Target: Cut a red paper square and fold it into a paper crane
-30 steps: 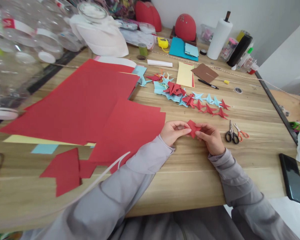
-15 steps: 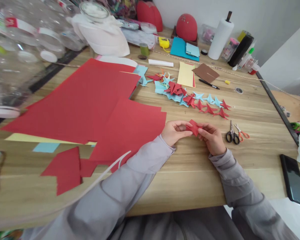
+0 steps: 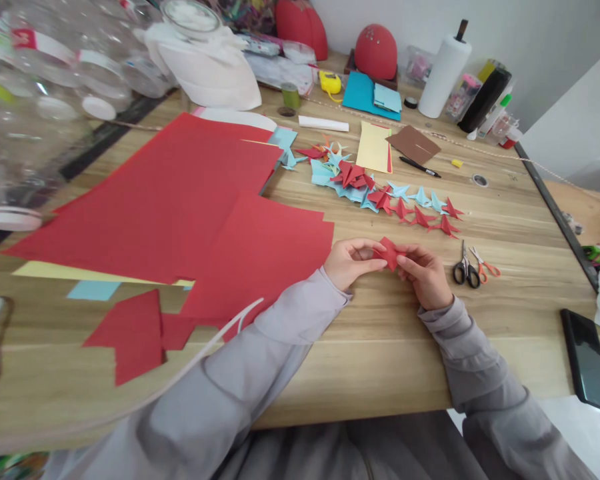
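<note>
A small folded piece of red paper [image 3: 390,253] is held just above the table between both my hands. My left hand [image 3: 349,262] pinches its left side between thumb and fingers. On the other side, my right hand [image 3: 424,272] grips the right edge the same way. Beyond the hands lie several folded paper cranes, red ones [image 3: 421,218] and light blue ones [image 3: 421,197], some in a row and some heaped. Large red paper sheets [image 3: 180,200] spread to the left of my left hand. The fingertips partly cover the folded paper.
Black scissors [image 3: 465,268] and orange scissors [image 3: 486,265] lie right of my right hand. A phone [image 3: 591,360] rests at the right edge. Smaller red pieces [image 3: 137,340] lie front left. At the back are a pen [image 3: 420,167], yellow paper [image 3: 373,148], and a tape measure [image 3: 330,83].
Both hands keep their pinch on the red paper, with hardly any movement. The whole view has shifted very slightly.
</note>
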Demonstrator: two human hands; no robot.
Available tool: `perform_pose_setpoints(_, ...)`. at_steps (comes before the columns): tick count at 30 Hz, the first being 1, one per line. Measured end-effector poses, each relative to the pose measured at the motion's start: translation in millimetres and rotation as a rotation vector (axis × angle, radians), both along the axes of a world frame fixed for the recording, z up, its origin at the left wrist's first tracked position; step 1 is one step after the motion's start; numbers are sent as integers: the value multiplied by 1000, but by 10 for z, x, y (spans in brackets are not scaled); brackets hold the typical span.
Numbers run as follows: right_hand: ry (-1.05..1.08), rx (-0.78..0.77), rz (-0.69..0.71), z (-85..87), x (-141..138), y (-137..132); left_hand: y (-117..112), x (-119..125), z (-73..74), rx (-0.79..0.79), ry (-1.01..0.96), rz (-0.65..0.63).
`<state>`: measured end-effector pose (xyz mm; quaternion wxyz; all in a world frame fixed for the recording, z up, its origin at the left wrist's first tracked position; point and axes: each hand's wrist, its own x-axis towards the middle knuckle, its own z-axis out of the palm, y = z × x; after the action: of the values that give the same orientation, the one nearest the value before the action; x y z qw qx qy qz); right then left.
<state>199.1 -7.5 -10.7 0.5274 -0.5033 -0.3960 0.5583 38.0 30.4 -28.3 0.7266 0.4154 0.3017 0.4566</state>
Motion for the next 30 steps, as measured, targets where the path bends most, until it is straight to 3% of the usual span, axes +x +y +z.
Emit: perform_pose_setpoints(30, -65, 32, 9, -33, 16, 0, -1, 2, 12, -62, -79, -42)
